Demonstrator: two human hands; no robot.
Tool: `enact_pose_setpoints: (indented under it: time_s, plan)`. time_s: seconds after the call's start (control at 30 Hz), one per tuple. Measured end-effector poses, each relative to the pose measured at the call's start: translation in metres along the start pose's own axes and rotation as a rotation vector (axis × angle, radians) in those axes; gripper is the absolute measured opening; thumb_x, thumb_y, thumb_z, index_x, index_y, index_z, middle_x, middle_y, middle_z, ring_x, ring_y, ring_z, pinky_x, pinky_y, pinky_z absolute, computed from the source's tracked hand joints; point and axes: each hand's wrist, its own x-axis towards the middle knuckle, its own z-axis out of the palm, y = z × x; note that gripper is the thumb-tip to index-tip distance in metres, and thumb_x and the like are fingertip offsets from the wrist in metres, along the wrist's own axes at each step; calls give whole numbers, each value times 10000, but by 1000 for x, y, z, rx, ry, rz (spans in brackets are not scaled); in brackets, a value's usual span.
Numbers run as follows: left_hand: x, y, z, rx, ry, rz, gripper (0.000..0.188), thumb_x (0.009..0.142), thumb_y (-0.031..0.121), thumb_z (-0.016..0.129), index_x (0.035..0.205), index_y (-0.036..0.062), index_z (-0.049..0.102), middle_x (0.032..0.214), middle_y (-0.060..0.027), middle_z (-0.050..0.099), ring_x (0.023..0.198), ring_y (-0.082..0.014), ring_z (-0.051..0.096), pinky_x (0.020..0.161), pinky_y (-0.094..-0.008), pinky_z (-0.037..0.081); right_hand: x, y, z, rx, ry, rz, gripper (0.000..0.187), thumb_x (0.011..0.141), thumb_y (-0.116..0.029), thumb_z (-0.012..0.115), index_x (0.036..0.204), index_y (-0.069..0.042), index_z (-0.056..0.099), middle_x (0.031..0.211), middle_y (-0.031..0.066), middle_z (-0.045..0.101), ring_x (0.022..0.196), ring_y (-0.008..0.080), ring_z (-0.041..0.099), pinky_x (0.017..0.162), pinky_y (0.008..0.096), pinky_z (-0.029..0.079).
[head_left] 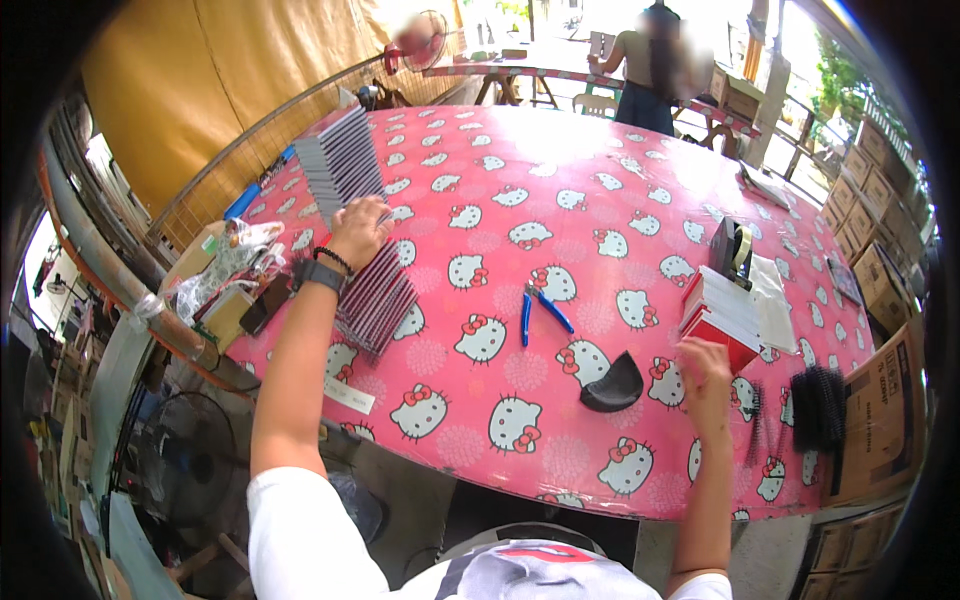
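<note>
My left hand (360,235) has its fingers bent down over a long row of thin grey pieces (376,305) on the left side of the table, closed on it. The row runs on past the hand toward the far left. My right hand (706,362) is at the near side of a red box (742,354) packed with white cards or slips (722,308). Its fingers look loosely bent and apart, with nothing visible in them. Between the hands lie blue-handled nippers (541,312) and a black half-round piece (613,384).
A pink patterned cloth covers the table (540,380). Plastic bags (235,265) clutter its left edge. A tape dispenser (733,250) stands behind the red box. Black brushes (818,408) and cardboard boxes (880,420) are on the right. Another person (648,75) stands beyond the table.
</note>
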Motion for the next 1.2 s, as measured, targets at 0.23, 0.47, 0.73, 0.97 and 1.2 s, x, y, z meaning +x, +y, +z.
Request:
enact_pose_setpoints:
  time_s: [0.23,0.47,0.73,0.97,1.2]
  plan:
    - [-12,68,-50,197,-602,-467,774,886,527,528,1464,87,259,1538,-177,192,1422,-376,155,1103,-588,181,11,102,-14,-457,167,76,218,751,-68,694,964,-43,657,976,88,638,1005,268,554,892,401,397]
    - [-36,57,-37,135,-361,-355,703,915,374,550,1492,148,219,1557,-131,176,1427,-367,156,1114,-576,159,25,95,-21,-290,186,43,195,709,-51,718,884,-18,638,853,121,627,878,295,598,781,390,451]
    - [-56,285,-60,-526,107,308,554,841,249,668,1314,26,486,1310,-138,527,1273,-334,433,1079,-483,278,-43,-61,7,-6,-424,-190,87,746,-104,621,804,-70,566,838,82,616,846,248,624,702,383,526]
    - [-131,386,-2,-824,-92,195,449,801,86,631,1244,57,557,1095,-107,617,1015,-274,582,910,-392,401,-57,-56,1,14,-554,-127,225,745,-201,674,925,-65,662,891,100,649,896,253,625,761,371,513]
    - [-132,356,-3,-682,-19,303,420,757,9,576,1159,99,662,903,-35,623,809,-197,574,766,-344,388,-61,98,-95,-77,94,525,194,876,-186,599,952,-37,697,866,138,698,805,262,673,738,343,516]
